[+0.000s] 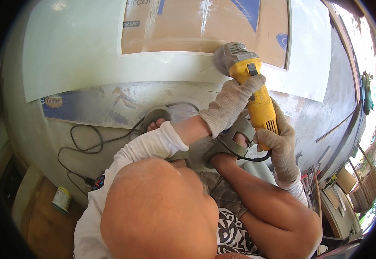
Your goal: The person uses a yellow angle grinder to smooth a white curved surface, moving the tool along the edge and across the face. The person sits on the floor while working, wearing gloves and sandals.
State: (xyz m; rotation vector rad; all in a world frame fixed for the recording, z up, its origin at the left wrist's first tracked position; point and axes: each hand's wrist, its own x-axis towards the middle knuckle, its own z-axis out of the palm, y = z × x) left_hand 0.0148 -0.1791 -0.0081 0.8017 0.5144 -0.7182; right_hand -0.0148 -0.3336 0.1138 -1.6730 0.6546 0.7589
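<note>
A yellow angle grinder with a grey metal head is held in both my gloved hands. My left hand wraps round its body just behind the head, near the dark switch. Round the rear end, where the black cord comes out, closes my right hand. The grinder's head lies over the lower edge of a rectangular opening in a white sheet. Brown cardboard shows through that opening. Whether the disc touches the sheet, I cannot tell.
The black power cord loops across the floor to the left. Flattened printed cardboard lies partly under the sheet. My sandalled feet are close to the sheet's near edge. A small white can stands at lower left; boards and a wooden chair are at right.
</note>
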